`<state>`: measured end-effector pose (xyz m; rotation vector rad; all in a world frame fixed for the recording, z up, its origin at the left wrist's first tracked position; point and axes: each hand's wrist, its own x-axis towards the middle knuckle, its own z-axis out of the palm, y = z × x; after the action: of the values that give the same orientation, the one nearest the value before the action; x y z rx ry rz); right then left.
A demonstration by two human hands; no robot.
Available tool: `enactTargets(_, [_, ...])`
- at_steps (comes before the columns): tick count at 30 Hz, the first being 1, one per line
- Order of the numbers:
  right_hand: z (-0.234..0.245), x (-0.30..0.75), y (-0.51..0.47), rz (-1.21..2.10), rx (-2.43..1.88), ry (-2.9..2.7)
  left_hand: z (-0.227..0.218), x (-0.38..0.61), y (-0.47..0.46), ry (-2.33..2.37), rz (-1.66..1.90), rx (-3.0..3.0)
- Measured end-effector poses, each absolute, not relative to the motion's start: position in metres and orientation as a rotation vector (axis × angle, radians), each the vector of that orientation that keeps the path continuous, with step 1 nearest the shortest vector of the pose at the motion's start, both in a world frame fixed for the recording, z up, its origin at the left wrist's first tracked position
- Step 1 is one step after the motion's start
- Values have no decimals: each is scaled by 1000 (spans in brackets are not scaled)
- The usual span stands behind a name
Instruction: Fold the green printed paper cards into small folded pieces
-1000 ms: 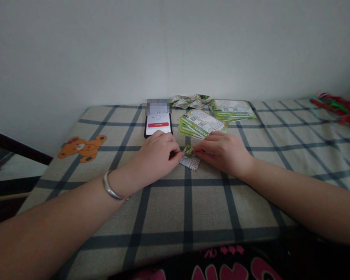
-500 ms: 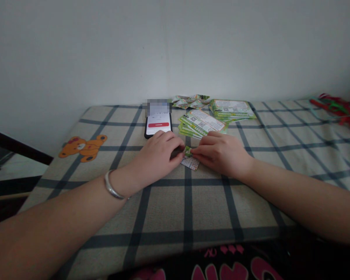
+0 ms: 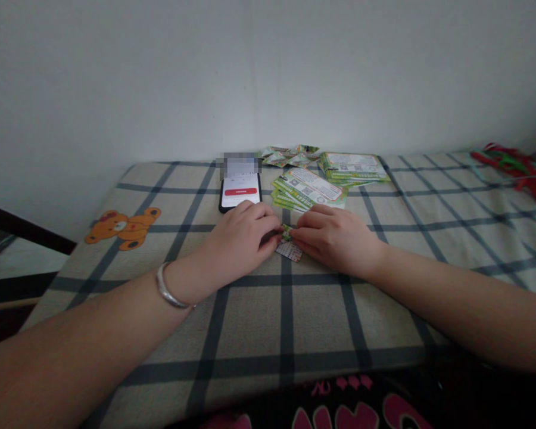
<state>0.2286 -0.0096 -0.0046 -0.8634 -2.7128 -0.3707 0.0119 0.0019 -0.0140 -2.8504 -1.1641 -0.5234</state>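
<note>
A small folded paper card (image 3: pixel 289 250), green and white with print, lies on the checked tablecloth between my hands. My left hand (image 3: pixel 245 232), with a silver bangle on its wrist, pinches the card's left edge between thumb and fingers. From the other side my right hand (image 3: pixel 335 238) grips its right edge with closed fingertips. Parts of the card are hidden under the fingers. Just beyond the hands, several green and white printed cards (image 3: pixel 310 187) lie fanned out. A phone (image 3: pixel 240 193) with a lit screen lies close behind my left hand.
Folded green paper pieces (image 3: pixel 290 156) sit against the wall, beside a stack of printed cards (image 3: pixel 352 167). An orange bear cutout (image 3: pixel 124 229) lies at the left. A red and green bundle (image 3: pixel 520 170) is at the far right. The tablecloth (image 3: pixel 250 339) covers the table.
The view has shifted slightly. My right fingers have moved a little over the card's green folded part, covering more of it. Both hands stay at the card.
</note>
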Motion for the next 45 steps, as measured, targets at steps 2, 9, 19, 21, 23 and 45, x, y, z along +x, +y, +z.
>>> enactTargets(2, [-5, 229, -11, -426, -849, -2714, -14, 12, 2, -1169, -520, -2846])
enactTargets(9, [-6, 227, -9, -433, -811, -2720, -12, 12, 0, -1183, -439, -2813])
enactTargets(19, [-9, 228, -5, -243, -781, -2717, -11, 11, 0, -1161, -361, -2768])
enactTargets(21, [-10, 232, -5, -252, -769, -2710, -12, 11, 1, -1167, -372, -2770])
enactTargets(23, [-10, 235, -5, -272, -756, -2703, -12, 10, 1, -1162, -383, -2774])
enactTargets(45, [-4, 240, -8, -296, -811, -2818, -1, 0, 5, -614, -399, -2866])
